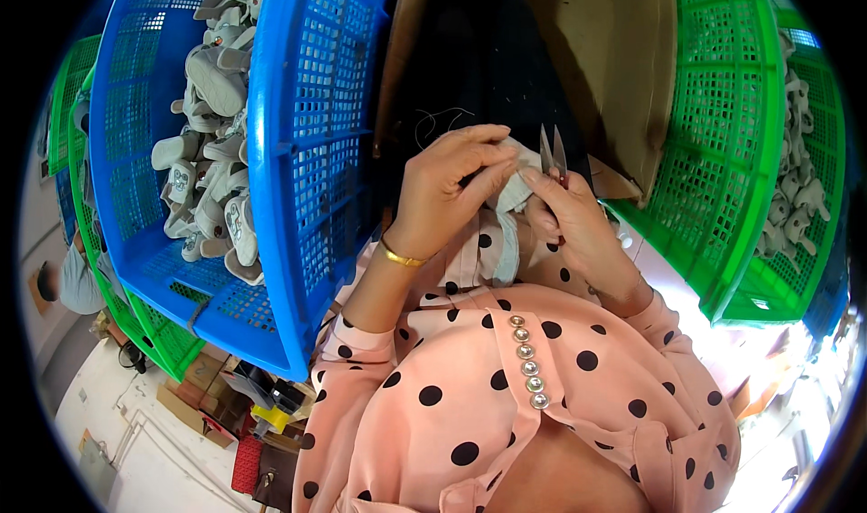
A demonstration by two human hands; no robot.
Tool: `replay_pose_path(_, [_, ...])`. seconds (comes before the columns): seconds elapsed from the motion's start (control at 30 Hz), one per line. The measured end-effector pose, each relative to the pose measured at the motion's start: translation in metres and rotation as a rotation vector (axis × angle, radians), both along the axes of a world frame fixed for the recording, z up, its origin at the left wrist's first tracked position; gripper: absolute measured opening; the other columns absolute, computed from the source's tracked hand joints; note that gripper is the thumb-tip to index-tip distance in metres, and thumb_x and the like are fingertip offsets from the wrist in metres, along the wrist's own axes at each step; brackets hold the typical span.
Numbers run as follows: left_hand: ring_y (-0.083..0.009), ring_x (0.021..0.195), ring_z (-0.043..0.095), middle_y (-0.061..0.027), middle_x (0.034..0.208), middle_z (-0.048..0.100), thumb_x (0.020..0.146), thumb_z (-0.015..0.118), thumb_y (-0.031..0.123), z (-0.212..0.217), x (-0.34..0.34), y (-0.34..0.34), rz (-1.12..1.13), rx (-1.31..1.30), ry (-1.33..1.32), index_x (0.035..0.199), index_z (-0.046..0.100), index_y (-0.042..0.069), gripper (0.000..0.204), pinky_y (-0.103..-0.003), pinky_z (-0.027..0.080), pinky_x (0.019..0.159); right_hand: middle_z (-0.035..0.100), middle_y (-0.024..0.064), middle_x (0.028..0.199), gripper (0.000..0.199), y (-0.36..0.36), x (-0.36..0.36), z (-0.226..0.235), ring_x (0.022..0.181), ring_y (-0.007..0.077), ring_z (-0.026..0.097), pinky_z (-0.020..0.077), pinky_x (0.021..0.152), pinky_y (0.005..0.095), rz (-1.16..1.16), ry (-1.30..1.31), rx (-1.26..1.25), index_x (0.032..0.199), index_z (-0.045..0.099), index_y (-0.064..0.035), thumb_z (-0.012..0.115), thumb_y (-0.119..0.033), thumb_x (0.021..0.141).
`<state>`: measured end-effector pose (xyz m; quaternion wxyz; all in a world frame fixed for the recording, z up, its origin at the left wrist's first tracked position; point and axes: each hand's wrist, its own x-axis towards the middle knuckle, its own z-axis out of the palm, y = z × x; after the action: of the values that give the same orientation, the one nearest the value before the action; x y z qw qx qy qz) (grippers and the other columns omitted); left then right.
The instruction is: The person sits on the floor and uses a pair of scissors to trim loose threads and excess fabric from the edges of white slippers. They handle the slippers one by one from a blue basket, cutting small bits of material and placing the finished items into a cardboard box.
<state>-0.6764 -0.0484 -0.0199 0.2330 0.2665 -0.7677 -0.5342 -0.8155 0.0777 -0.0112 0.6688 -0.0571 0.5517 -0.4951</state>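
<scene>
A small pale shoe upper (516, 193) is held between my two hands in front of my lap, with a light strip of it hanging down. My left hand (442, 181) is closed on its left side, thumb and fingers brought together. Loose thin threads stick out past the knuckles of that hand. In my right hand (582, 224) is a pair of scissors (554, 152), its two pointed blades upward and slightly apart. That hand's thumb also presses against the upper, and its fingers hide most of the handles.
Close on my left stands a tall blue plastic basket (264, 152) with many pale shoe uppers (217, 84) heaped inside. A green basket (722, 143) on my right has more pale pieces (795, 197) beyond its wall. A cardboard box (623, 52) stands ahead. Another person (79, 278) is at the far left.
</scene>
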Motion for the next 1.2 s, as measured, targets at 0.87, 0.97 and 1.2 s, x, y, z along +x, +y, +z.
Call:
replay_pose_path(0.87, [-0.0277,0.079,0.063,-0.0101,0.088,0.065,0.081,0.069,0.001,-0.022,-0.021,-0.002,0.140,-0.391,0.057,0.090,0.062,0.005,0.012,-0.033,0.051,0.067,0.052,0.0138,0.051,0.045,-0.022,-0.043,0.011,0.047,0.0327,0.055,0.0408,0.043,0.0399,0.706,1.592,-0.310,0.069,0.054,-0.0049,0.055,-0.043,0.094])
replay_pose_path(0.97, [-0.0282,0.079,0.063,-0.0104,0.088,0.065,0.080,0.068,0.000,-0.025,-0.023,-0.001,0.152,-0.424,0.078,0.089,0.061,0.005,0.012,-0.033,0.051,0.067,0.052,0.0132,0.052,0.044,-0.021,-0.043,0.011,0.048,0.0313,0.056,0.0411,0.044,0.0386,0.703,1.708,-0.345,0.067,0.052,-0.0054,0.057,-0.041,0.093])
replay_pose_path(1.2, [-0.0187,0.077,0.065,-0.0095,0.089,0.066,0.093,0.058,0.005,-0.027,-0.036,0.012,0.313,-0.007,0.100,0.090,0.059,0.001,0.005,-0.029,0.052,0.069,0.059,0.0120,0.061,0.037,-0.019,-0.058,0.001,0.059,0.0331,0.061,0.0449,0.050,0.0388,0.543,1.489,-0.285,0.079,0.057,-0.0043,0.064,-0.039,0.089])
